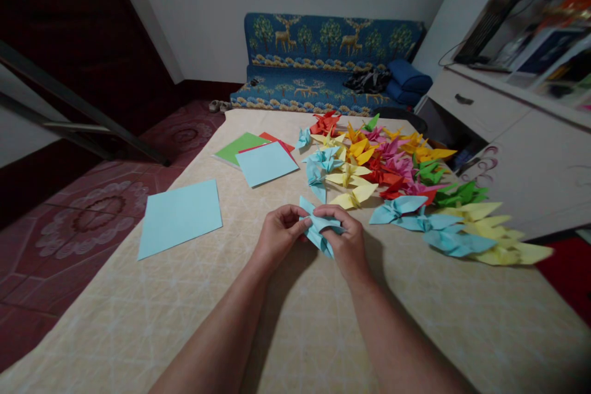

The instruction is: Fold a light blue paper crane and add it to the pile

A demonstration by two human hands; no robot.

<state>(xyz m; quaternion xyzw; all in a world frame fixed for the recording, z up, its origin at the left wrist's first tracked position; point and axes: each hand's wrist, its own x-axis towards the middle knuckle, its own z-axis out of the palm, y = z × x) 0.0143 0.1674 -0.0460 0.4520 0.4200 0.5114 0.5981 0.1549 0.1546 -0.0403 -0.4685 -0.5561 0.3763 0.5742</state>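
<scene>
Between my two hands is a light blue origami crane (318, 234), its folded wings and points partly hidden by my fingers. My left hand (282, 235) pinches its left side between thumb and fingers. On the other side, my right hand (344, 237) grips a wing, with the thumb pressed into the paper. Both hands are just above the tabletop. Just beyond them lie a pale yellow paper crane (354, 196) and a light blue paper crane (316, 180), part of a large group of folded cranes in several colours.
A light blue paper sheet (181, 218) lies at the left of the cloth-covered table (194, 320). Behind it, another blue sheet (266, 164) overlaps red and green paper (242, 149). A patterned blue sofa (318, 89) stands beyond the table, and a white cabinet (521, 154) at right.
</scene>
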